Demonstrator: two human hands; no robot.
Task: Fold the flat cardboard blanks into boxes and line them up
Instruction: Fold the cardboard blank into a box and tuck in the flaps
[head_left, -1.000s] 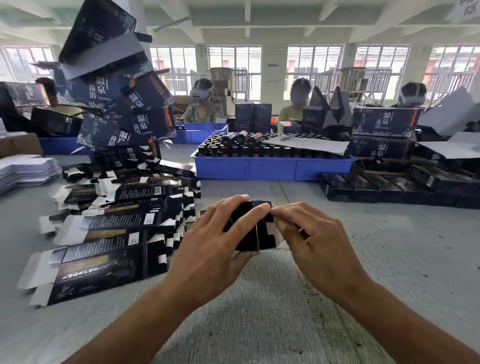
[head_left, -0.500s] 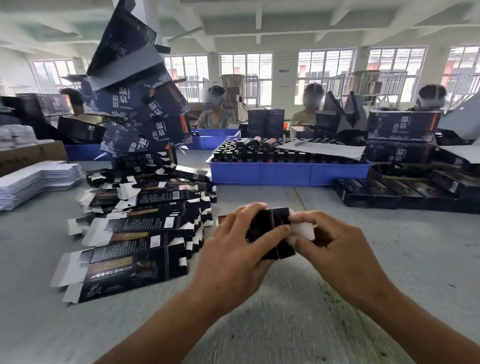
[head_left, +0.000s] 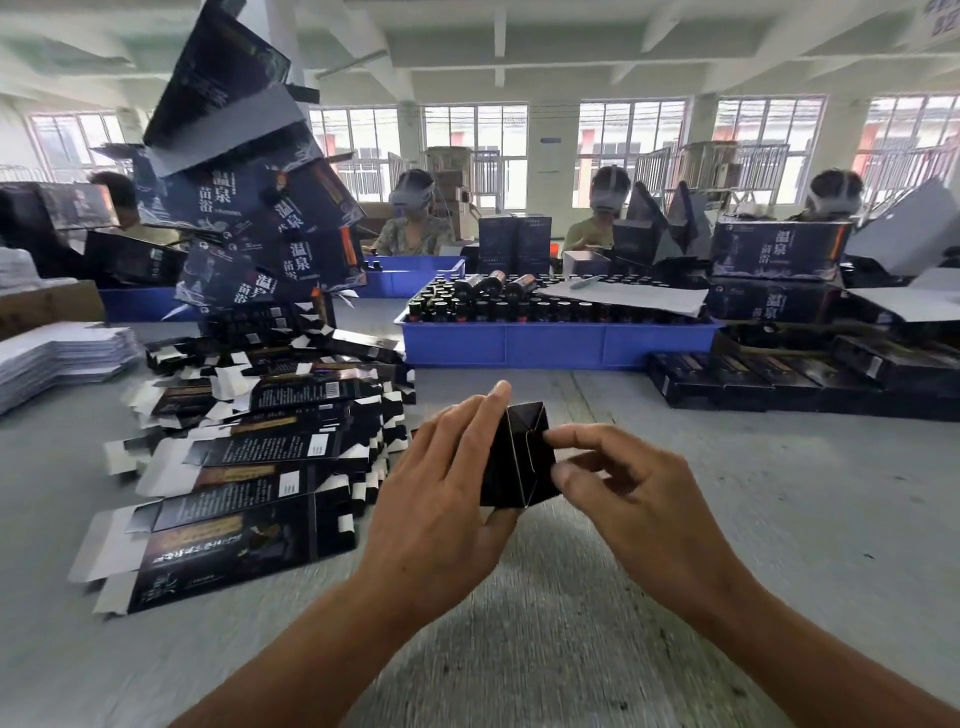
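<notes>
Gripping the box (head_left: 517, 457) (end flaps folded shut), the left hand (head_left: 441, 499) curls round it while the right hand (head_left: 639, 499) pinches its edge above the worktop (head_left: 779, 519).

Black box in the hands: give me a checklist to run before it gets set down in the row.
1. Left hand grips the black box: ok.
2. Right hand fingers on the end flaps: ok.
3. End flaps folded flat and closed: ok, seams meet.
4. Far end closed: cannot tell, hidden.
5. Row of finished boxes on the right with bare table in front: ok.
6. Stack of flat blanks beside the left hand for the next one: ok.
</notes>
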